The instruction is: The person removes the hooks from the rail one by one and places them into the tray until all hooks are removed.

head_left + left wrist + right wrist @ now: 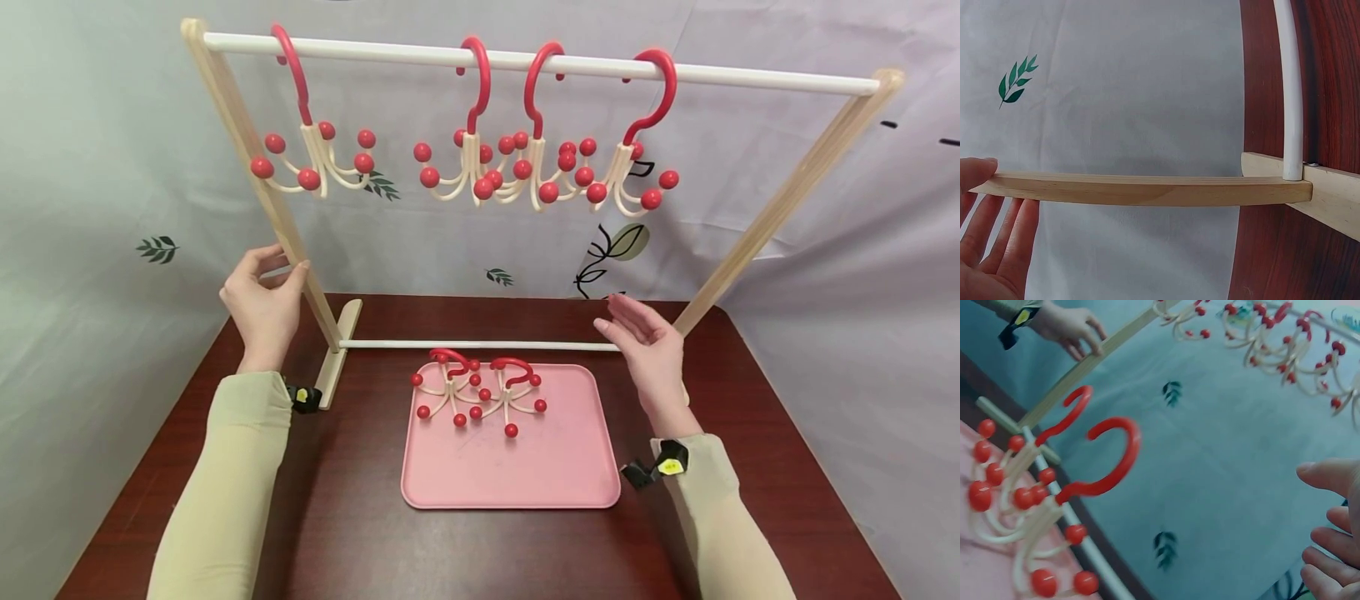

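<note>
- The left hand (pixel 261 302) pinches the left post (pixel 280 218), thumb against one side, fingertips the other; a light, even hold should serve best, as pushing sideways could skew the frame.
- Above and right of those fingertips, a lone hanger (pixel 317 154) hangs from the top rail (pixel 390 52); jolting the post would likely swing it.
- Lower, between both hands' fingers and apart from them, two loose hangers (pixel 507 392) lie on the pink tray (pixel 517 479); best not to brush them.
- Above and mostly left of the right fingertips, three close-set hangers (pixel 537 158) overlap in view.
- The right hand (pixel 651 354) has its fingers loosely extended, thumb apart, gripping nothing; whether it touches the right post (pixel 791 193) beside it, I cannot tell.
</note>
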`<state>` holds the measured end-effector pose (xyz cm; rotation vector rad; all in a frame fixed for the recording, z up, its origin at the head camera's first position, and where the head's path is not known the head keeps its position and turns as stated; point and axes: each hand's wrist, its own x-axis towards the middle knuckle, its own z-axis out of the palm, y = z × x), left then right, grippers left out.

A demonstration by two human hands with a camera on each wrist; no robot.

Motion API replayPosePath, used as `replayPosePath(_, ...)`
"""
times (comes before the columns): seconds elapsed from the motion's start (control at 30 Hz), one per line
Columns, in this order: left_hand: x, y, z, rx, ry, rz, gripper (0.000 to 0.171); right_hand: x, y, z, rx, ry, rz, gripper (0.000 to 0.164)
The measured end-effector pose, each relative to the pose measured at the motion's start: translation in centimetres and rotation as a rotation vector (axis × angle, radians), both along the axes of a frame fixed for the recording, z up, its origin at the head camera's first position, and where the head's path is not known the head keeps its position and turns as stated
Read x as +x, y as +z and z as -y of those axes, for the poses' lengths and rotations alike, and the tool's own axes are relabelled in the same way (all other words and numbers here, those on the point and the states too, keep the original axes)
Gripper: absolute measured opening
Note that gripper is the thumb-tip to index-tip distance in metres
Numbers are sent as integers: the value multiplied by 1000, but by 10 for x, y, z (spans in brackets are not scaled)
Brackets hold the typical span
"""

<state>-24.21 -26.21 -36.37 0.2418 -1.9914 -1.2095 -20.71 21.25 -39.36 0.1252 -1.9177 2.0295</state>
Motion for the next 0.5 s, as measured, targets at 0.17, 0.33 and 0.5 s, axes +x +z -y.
replayPosePath(0.17,0,0,0,-2,3,-4,30,-3,26,1,-36,-25,-65,48)
replayPosePath(0.33,1,0,0,-4,3,1,30,-1,55,1,-79,-62,-151,47)
replayPosePath(0.5,1,1,-1,4,3,10,31,2,84,-3,-128,-93,-243,45)
